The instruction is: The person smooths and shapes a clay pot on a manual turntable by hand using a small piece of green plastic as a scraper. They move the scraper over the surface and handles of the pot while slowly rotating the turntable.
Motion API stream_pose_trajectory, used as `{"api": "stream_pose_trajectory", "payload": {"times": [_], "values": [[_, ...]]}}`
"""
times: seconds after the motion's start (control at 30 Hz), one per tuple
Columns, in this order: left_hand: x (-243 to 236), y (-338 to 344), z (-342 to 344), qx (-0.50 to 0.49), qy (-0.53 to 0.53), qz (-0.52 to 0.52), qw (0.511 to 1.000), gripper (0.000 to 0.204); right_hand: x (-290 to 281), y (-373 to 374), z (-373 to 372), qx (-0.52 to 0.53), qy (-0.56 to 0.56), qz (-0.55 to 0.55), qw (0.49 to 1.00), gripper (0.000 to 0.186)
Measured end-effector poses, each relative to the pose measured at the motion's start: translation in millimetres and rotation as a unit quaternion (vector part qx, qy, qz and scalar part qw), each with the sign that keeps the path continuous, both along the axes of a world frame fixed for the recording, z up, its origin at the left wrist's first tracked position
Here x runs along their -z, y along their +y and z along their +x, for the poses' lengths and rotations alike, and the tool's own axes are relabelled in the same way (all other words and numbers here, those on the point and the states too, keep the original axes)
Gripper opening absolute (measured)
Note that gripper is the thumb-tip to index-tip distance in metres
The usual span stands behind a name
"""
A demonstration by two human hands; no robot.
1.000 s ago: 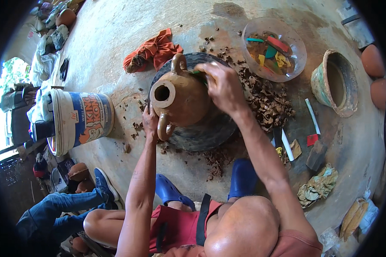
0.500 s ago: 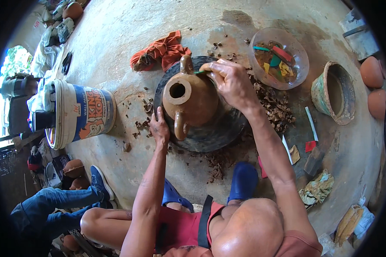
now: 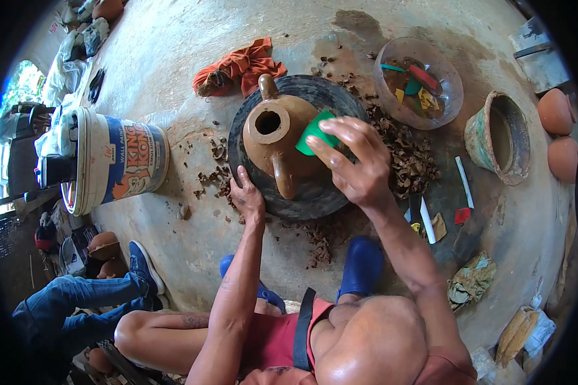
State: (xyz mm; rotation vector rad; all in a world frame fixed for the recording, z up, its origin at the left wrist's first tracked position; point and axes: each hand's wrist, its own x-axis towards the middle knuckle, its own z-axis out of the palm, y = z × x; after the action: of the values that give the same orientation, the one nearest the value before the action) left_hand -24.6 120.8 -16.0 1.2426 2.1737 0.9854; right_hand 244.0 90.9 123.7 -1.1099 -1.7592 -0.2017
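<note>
We had the clay pot [image 3: 261,154] on the dark wheel [image 3: 315,206]. Our R hand [image 3: 365,160] gripped a flat green pc [image 3: 316,133] at pot's 3 o'clock; L hand [image 3: 246,200], fingers open, was at wheel's approx. 8. Clay trimmings [image 3: 412,163] lay at wheel's 3 o'clock, clear bowl [image 3: 453,86] at 2, bucket [image 3: 119,160] at 9.

the two-handled pot [image 3: 263,153] is warm brown, its mouth dark inside. the scraper [image 3: 315,135] is bright green. the wheel [image 3: 302,206] is blackish grey with paler streaks. the cloth [image 3: 253,64] at the far side is orange. on the left, the bucket [image 3: 91,170] is off-white with a blue band and orange print. at the far right, the cloudy bowl [image 3: 455,86] has red, yellow and green pieces [image 3: 424,76] in it. the basin [image 3: 479,144] on the right is mottled green and tan. the near shoes [image 3: 361,266] are solid blue.
</note>
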Motion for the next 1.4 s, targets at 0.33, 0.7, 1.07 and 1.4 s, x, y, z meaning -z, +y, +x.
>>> {"api": "stream_pose_trajectory", "payload": {"times": [0.33,0.7,1.07,1.4], "values": [[-8,-12,15,-0.006,-0.079,-0.054,0.995,0.081,70,-43,3,-0.01,0.004,-0.063,0.998,0.031],[-7,-35,31,-0.084,-0.029,-0.079,0.993,0.091,23,-1,10,-0.039,-0.015,0.03,0.999,0.03],[-11,-96,76,-0.113,-0.283,-0.027,0.952,0.093,87,-46,8,0.03,0.107,-0.079,0.991,0.031],[20,-11,-9,-0.067,-0.38,-0.01,0.923,0.055,59,-19,-16,0.129,0.341,-0.25,0.897,0.024]]}}
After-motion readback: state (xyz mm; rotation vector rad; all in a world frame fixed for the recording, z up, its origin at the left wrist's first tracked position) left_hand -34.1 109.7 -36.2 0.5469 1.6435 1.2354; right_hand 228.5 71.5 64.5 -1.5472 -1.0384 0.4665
